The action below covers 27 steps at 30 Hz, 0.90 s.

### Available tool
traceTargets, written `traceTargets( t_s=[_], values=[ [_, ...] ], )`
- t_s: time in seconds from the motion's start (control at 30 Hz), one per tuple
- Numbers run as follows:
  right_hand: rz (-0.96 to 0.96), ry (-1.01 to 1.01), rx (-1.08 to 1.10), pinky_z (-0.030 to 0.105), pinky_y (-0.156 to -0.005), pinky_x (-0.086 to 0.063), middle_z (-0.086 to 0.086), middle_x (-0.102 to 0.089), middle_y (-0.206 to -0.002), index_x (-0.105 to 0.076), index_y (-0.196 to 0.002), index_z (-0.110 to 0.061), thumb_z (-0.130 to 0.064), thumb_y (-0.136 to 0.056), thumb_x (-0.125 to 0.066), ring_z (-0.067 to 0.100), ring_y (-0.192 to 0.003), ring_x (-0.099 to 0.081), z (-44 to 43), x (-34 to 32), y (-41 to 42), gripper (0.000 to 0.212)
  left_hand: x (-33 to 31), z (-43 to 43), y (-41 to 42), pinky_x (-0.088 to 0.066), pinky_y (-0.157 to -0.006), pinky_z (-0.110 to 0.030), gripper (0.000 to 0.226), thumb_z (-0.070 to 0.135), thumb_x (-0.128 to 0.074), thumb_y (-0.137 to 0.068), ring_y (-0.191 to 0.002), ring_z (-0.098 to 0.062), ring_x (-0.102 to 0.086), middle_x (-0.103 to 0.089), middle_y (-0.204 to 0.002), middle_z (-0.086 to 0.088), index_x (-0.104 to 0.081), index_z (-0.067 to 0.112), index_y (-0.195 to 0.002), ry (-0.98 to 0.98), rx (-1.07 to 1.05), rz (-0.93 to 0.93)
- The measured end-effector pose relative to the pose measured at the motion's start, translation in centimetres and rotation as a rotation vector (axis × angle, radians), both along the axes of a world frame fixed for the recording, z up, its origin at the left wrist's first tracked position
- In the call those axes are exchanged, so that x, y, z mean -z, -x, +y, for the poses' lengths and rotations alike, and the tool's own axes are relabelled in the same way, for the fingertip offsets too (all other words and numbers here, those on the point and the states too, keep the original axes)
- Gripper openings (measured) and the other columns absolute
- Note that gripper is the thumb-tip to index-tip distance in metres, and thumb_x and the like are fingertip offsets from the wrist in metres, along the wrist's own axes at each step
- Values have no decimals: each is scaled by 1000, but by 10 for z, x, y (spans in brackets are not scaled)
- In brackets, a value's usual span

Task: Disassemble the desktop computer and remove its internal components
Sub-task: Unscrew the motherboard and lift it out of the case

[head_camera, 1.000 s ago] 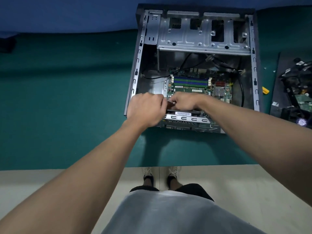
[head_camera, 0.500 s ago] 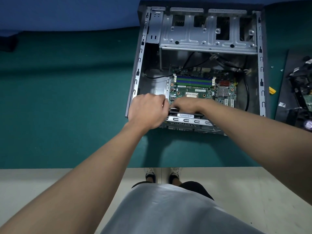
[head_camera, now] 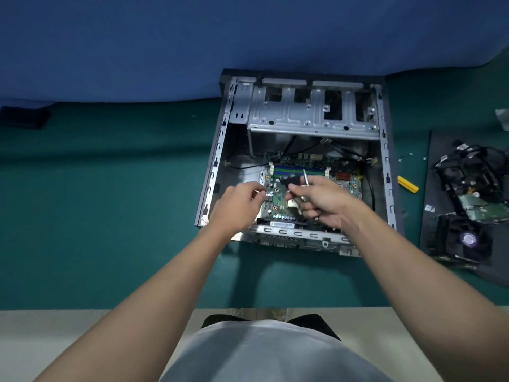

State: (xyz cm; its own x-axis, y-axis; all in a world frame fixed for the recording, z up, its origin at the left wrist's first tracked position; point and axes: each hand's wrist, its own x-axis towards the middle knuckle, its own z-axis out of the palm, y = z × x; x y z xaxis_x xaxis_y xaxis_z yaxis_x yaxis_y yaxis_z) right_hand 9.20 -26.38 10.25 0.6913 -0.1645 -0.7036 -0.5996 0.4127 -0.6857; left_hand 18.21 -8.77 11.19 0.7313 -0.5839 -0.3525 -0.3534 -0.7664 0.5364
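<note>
The open desktop case lies flat on the green table, with its drive cage at the far end. The green motherboard sits inside, blue memory slots across its top. Above the board, my right hand grips a screwdriver with its metal shaft pointing away, plus a small black part at the fingertips. My left hand hovers over the case's left side with curled fingers, thumb and forefinger close together. Anything between them is too small to make out.
To the right, a black mat holds removed parts: a tangle of cables and boards and a fan unit. A yellow tool and loose screws lie beside the case. The table's front edge is near my body.
Both hands have lifted off the case's near rear edge and now hover over the motherboard. The right hand now shows a screwdriver and a black part. The camera has tilted down.
</note>
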Motion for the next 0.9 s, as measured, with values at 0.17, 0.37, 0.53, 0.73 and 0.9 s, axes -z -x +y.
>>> traceTargets(
  t_s=[0.17,0.37,0.53,0.73,0.9],
  values=[
    [-122,22,3,18,-33,-27,-5,-63,-62,-55,-108,-2,-15,-94,-56,6,-42,-32,8,-2,13,19,-14,-28,5,-51,-93,-37,25,22,-58,-96,-98,-15,-67,-72,-106,1,-68,17,-118,334,-202,192],
    [-138,25,13,17,-33,-27,-8,-61,-59,-58,-104,-4,-16,-96,-54,6,-42,-31,12,-5,12,15,-12,-31,5,-56,-85,-35,17,9,-62,-93,-77,-11,-71,-74,-92,1,-74,12,-105,445,-237,271],
    [-128,27,21,17,-34,-26,-8,-62,-61,-58,-97,-7,-17,-96,-53,5,-42,-32,13,-8,13,11,-10,-29,-5,-58,-79,-34,13,6,-65,-90,-70,-15,-72,-73,-80,4,-74,16,-90,493,-163,314],
    [-82,46,17,19,-36,-22,-2,-60,-70,-57,-95,-10,-19,-96,-54,7,-44,-30,15,-9,13,9,-6,-24,-21,-57,-79,-30,12,9,-67,-89,-72,-8,-70,-73,-80,9,-74,19,-90,477,52,289],
    [-92,41,7,19,-36,-22,-4,-58,-68,-55,-95,-10,-19,-96,-54,7,-44,-29,17,-11,13,9,-5,-21,-36,-52,-77,-24,9,18,-64,-93,-78,-3,-67,-72,-82,7,-72,17,-98,401,328,75]
  ],
)
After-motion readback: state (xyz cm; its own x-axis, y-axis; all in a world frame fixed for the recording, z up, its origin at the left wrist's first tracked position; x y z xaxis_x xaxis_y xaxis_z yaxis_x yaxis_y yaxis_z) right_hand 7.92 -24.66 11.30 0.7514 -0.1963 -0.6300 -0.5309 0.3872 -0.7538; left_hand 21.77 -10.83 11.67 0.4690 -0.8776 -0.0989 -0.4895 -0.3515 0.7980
